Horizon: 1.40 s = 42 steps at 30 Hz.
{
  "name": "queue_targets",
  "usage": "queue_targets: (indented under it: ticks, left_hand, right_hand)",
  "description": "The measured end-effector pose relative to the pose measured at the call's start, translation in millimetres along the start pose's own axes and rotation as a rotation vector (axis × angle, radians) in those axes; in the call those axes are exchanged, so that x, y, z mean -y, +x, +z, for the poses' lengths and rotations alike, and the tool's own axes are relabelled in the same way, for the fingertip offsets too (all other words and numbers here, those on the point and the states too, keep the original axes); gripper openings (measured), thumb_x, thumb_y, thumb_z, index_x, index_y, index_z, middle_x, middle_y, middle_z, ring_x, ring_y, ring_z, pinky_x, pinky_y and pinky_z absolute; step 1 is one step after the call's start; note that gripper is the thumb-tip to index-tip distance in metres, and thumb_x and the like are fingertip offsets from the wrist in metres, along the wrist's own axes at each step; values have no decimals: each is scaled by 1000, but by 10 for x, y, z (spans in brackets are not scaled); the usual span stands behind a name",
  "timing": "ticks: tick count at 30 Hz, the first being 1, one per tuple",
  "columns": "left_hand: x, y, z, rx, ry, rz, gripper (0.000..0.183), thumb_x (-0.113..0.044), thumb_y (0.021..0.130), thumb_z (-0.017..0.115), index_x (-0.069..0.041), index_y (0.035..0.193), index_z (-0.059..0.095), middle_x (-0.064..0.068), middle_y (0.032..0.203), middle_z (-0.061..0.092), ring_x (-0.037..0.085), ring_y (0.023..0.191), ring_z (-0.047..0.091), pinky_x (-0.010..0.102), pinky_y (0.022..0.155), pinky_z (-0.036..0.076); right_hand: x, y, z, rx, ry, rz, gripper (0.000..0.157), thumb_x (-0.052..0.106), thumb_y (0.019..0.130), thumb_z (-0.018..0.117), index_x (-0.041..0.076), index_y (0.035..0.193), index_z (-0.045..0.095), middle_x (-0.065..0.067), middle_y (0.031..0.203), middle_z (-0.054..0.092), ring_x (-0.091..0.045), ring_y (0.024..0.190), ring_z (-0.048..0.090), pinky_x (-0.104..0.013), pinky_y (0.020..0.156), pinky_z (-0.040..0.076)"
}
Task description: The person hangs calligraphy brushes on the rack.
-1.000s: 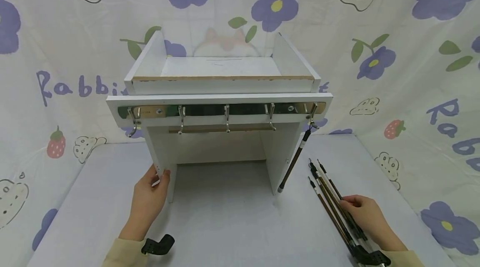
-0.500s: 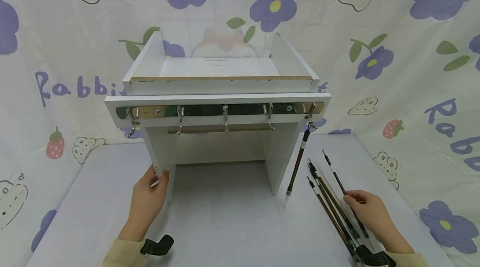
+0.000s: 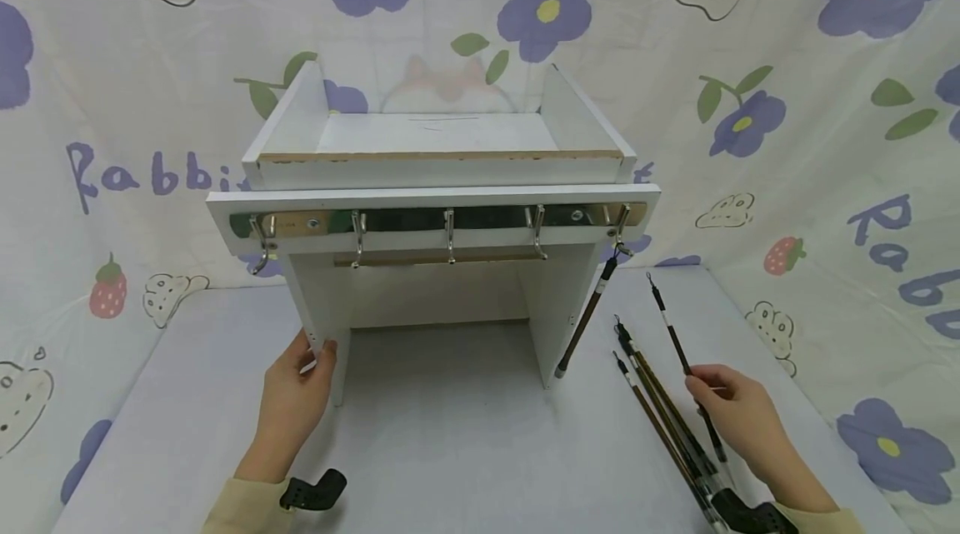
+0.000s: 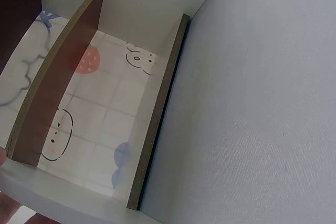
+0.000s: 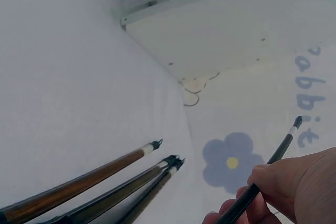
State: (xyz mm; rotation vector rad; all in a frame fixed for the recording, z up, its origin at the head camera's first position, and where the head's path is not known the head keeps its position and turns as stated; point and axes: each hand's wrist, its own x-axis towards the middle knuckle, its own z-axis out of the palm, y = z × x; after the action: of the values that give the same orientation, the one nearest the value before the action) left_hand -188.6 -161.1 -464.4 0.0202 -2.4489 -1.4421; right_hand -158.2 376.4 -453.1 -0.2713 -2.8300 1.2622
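A white wooden shelf [image 3: 420,194] stands on the table, with a row of metal hooks [image 3: 449,234] along its front. My left hand [image 3: 294,391] grips the front edge of its left side panel [image 3: 321,301]. Between thumb and fingers my right hand [image 3: 738,416] pinches a thin dark calligraphy brush [image 3: 670,322], its loop end pointing up and away. That brush [image 5: 283,148] also shows in the right wrist view. Left of the hand, several more brushes [image 3: 651,380] lie together on the table. From the rightmost hook another brush [image 3: 587,317] hangs tilted by its loop.
A white cloth covers the table [image 3: 465,451]. Behind and beside it hangs a printed curtain [image 3: 825,184] with flowers. The upper tray [image 3: 442,134] of the shelf has raised sides. In the left wrist view, brown-edged crossboards [image 4: 157,119] span the shelf.
My right hand has lifted the thin brush from beside the others, its loop end rising away from them. The hanging brush has swung right and back left. My left hand stays on the panel.
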Motion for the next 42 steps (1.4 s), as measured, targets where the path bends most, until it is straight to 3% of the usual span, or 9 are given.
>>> queue_targets:
  ticks: [10,22,32,42]
  left_hand:
    - [0,7,0,-4,-5,2,48,-37,101,49,-14,143,48,18,136,53,37,116,57,50,87,52]
    - [0,-10,-3,6,-11,17,49,-38,101,48,-14,144,46,18,137,52,38,116,57,50,86,52]
    - [3,-5,-2,-2,-10,17,50,-37,101,49,-14,145,45,17,137,52,37,116,57,50,86,52]
    - [-7,3,-2,6,-19,-1,51,-38,101,48,-16,146,44,16,138,52,35,118,56,49,88,52]
  right_hand:
    - [279,-156,-62,-56,12,-105,48,43,98,55,4,125,60,-12,113,65,-4,89,61,-25,71,55]
    - [498,-281,-44,-94,72,-240,36,33,99,57,4,120,62,-9,106,66,-4,89,63,-18,71,54]
    - [692,-392,-13,-187,146,-365,24,17,98,59,3,117,63,4,100,68,-7,87,65,-15,72,53]
    - [828,-466,-7,-198,206,-438,21,9,98,58,0,116,62,3,102,67,-9,90,65,-15,76,52]
